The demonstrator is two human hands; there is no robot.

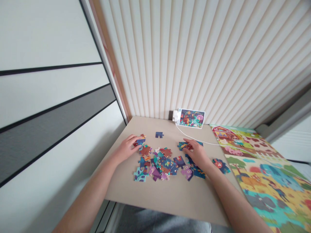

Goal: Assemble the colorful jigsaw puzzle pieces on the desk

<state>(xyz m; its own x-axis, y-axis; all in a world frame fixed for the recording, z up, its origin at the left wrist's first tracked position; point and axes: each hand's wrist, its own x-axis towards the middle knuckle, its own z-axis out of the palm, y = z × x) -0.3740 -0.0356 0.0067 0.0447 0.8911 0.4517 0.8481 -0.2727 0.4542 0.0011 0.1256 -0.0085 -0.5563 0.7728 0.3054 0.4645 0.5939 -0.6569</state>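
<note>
My left hand [126, 148] is at the left of the table, its thumb and fingers closed around the edge of a dark blue and orange jigsaw puzzle piece [141, 141]. My right hand [197, 153] curls over dark teal and orange puzzle pieces [182, 146], with thumb and forefinger on their edge. The hand partly hides these and more dark blue pieces [199, 172] under the wrist. Between the hands lies a loose, overlapping heap of colourful puzzle pieces [161, 163]. A lone dark blue piece [159, 135] lies behind the heap.
A printed picture card [191, 118] leans against the pleated wall beside a white charger [175, 116], whose cable [194, 139] runs right across the table. A round-edged dark piece [221, 166] lies by my right forearm. Illustrated farm and animal puzzles [255, 181] cover the right side.
</note>
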